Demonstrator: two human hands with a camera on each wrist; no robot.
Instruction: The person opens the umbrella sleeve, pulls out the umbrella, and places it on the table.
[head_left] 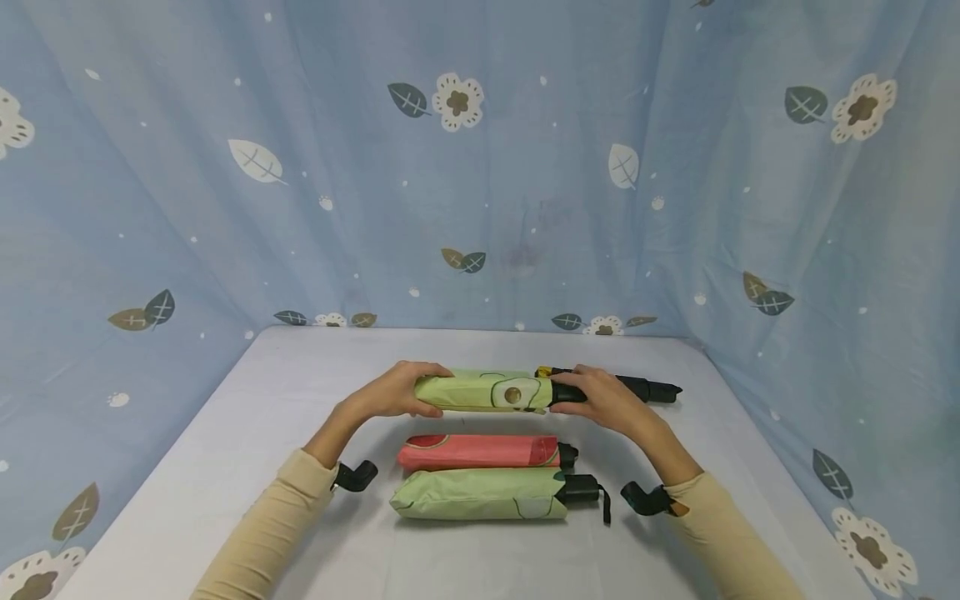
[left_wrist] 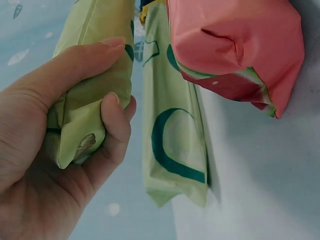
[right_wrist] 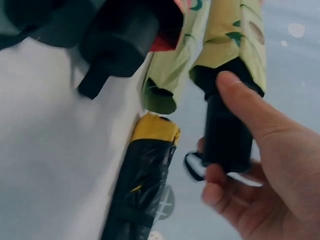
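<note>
A folded green umbrella (head_left: 483,392) with an avocado print is held level above the table by both hands. My left hand (head_left: 393,390) grips its fabric-covered left end, thumb on top. My right hand (head_left: 600,400) grips its black handle (right_wrist: 229,135), from which a small strap loop hangs. Beyond it lies a green avocado-print cover (left_wrist: 175,140), open at one end in the right wrist view and mostly hidden in the head view. Nearer to me lie a folded red watermelon-print umbrella (head_left: 480,452) and another folded green umbrella (head_left: 487,493), both with black handles to the right.
A black umbrella with a yellow end (right_wrist: 155,127) lies behind my right hand, partly covered by it in the head view. The white table (head_left: 315,354) is bordered by blue patterned curtains (head_left: 525,167) at the back and sides.
</note>
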